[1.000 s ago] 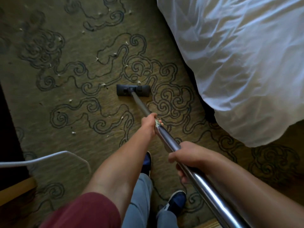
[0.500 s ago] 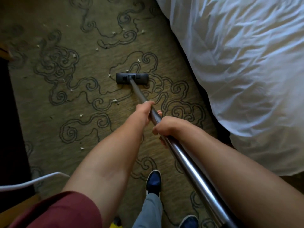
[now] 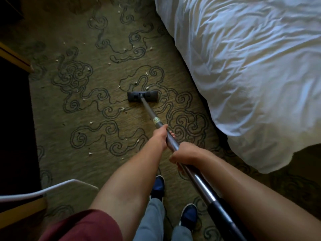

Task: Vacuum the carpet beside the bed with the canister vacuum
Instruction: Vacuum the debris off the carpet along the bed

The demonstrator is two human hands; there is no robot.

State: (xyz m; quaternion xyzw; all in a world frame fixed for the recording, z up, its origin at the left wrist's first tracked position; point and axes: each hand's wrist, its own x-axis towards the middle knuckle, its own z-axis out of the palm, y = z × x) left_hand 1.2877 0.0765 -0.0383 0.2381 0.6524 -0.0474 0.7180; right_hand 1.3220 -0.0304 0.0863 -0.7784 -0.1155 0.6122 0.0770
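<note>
A dark floor head (image 3: 142, 96) lies flat on the olive carpet (image 3: 97, 133) with its swirl pattern, left of the bed (image 3: 246, 66). A metal wand (image 3: 151, 112) runs from it back toward me. My left hand (image 3: 160, 136) grips the wand partway down. My right hand (image 3: 184, 156) grips it just behind, nearer the black cuff (image 3: 224, 216). Small white scraps (image 3: 123, 109) lie scattered on the carpet around and ahead of the head. The canister itself is out of view.
White rumpled bedding hangs over the bed's edge on the right. Dark furniture with a wooden edge (image 3: 15, 56) lines the left side. A white cord (image 3: 52, 188) arcs across the lower left. My two blue shoes (image 3: 157, 186) stand on the carpet below my arms.
The floor head has slid forward along the carpet beside the bed over scraps. My left hand now sits lower on the wand, with a taped band showing ahead of it.
</note>
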